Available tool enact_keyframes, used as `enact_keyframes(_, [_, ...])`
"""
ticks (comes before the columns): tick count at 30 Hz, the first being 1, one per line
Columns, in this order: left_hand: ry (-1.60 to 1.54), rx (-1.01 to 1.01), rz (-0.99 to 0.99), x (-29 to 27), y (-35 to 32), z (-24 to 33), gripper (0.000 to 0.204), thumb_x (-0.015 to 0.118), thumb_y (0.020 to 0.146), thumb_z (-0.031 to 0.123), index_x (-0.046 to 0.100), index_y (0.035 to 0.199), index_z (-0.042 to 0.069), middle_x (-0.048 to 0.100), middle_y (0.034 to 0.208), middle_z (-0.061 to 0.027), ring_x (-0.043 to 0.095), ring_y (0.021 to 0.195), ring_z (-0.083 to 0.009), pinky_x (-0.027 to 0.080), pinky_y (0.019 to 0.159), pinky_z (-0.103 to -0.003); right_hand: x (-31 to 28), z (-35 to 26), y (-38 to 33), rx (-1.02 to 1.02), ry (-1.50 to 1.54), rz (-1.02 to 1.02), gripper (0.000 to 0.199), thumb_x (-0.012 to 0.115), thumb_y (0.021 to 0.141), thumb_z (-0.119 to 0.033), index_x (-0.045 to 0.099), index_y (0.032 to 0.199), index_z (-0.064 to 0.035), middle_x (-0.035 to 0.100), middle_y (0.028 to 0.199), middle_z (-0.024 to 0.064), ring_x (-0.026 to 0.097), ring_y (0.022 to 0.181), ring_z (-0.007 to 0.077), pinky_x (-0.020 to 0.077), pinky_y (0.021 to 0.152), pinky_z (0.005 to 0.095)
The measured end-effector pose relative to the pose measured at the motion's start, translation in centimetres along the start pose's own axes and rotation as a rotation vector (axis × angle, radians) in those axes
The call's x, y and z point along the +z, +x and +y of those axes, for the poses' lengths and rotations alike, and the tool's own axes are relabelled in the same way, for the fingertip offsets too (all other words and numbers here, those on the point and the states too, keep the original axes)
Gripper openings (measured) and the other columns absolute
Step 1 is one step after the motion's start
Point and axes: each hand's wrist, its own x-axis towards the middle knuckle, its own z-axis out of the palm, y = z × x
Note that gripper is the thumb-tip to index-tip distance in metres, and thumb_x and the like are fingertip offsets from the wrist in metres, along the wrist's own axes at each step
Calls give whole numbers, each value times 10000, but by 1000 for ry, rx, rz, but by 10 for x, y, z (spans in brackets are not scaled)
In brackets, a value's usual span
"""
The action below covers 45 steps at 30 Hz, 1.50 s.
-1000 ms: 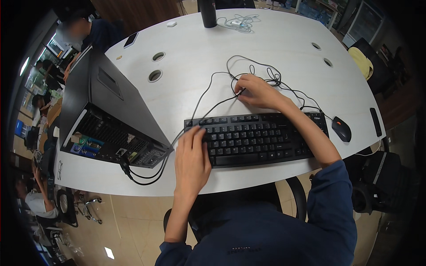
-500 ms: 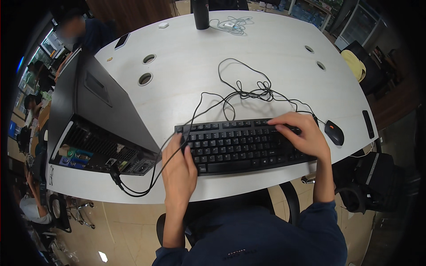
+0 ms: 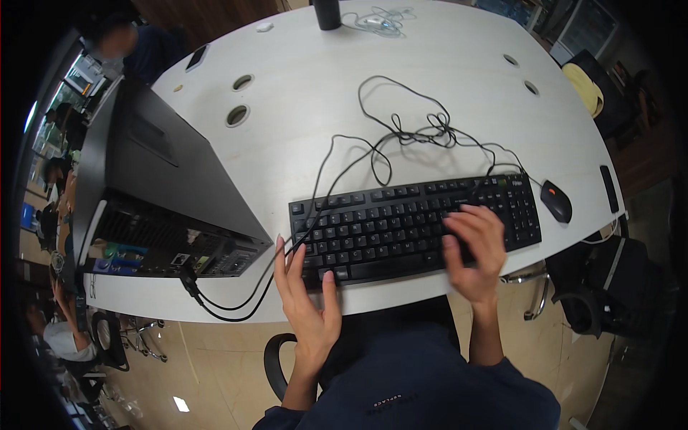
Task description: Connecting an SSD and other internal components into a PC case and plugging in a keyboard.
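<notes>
A black keyboard (image 3: 380, 233) lies near the front edge of the white table, slightly tilted. My left hand (image 3: 309, 315) is at its front left corner, fingers apart and thumb by the bottom row of keys. Black cables pass by those fingertips; whether they touch is unclear. Over the right part of the keys hovers my right hand (image 3: 476, 251), slightly blurred, its fingers bent and spread with nothing in them. Behind the keyboard lies a tangled black cable (image 3: 430, 135). To the right sits a black mouse (image 3: 555, 202) with an orange wheel.
At left stands a dark computer tower (image 3: 179, 172), with a black plug (image 3: 189, 279) in its back. Farther off are a phone (image 3: 196, 57), a dark cylinder (image 3: 327, 14) and a pale coiled cable (image 3: 383, 25). A black bar (image 3: 608, 188) lies at the right edge.
My right hand has come off the keyboard's back edge toward me. My left hand has slid nearer me along the left end. The keyboard's right end has swung away from me.
</notes>
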Motion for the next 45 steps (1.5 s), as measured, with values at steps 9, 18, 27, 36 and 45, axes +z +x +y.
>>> enact_keyframes(9, [240, 276, -67, -3, -11, -9, 310, 760, 793, 158, 776, 1103, 159, 593, 1383, -60, 435, 1271, -323, 369, 1056, -392, 23, -39, -23, -151, 131, -216, 262, 799, 731, -223, 767, 973, -127, 694, 1127, 24, 597, 1182, 248, 361, 1094, 480])
enact_keyframes(18, [214, 386, -183, 6, -8, -14, 401, 795, 778, 197, 764, 1177, 218, 537, 1459, -71, 346, 1367, -324, 322, 1115, -414, 22, -44, -21, -137, 81, -248, 228, 795, 741, -213, 776, 953, -130, 706, 1108, -3, 605, 1177, 241, 329, 1109, 517])
enact_keyframes(27, [170, 394, -202, 5, -2, -16, 402, 770, 830, 254, 724, 1213, 141, 561, 1439, -75, 458, 1350, -285, 316, 1105, -451, 37, -59, 2, -122, 106, -333, 338, 747, 828, -171, 719, 1161, -122, 711, 1123, -12, 596, 1212, 230, 264, 1152, 552])
enact_keyframes(36, [168, 303, -224, 4, -1, -14, 506, 787, 813, 259, 670, 1280, 104, 554, 1433, -130, 528, 1315, -253, 261, 1141, -493, 40, -63, 9, -83, 76, -347, 378, 699, 879, -140, 671, 1255, -104, 699, 1155, 15, 566, 1251, 251, 213, 1172, 580])
enact_keyframes(45, [185, 315, -237, 4, 0, -14, 570, 785, 813, 285, 635, 1335, 110, 558, 1432, -124, 567, 1280, -245, 231, 1154, -510, 29, -62, 0, -80, 67, -374, 356, 742, 853, -188, 710, 1202, -125, 699, 1145, -4, 572, 1237, 243, 202, 1172, 603])
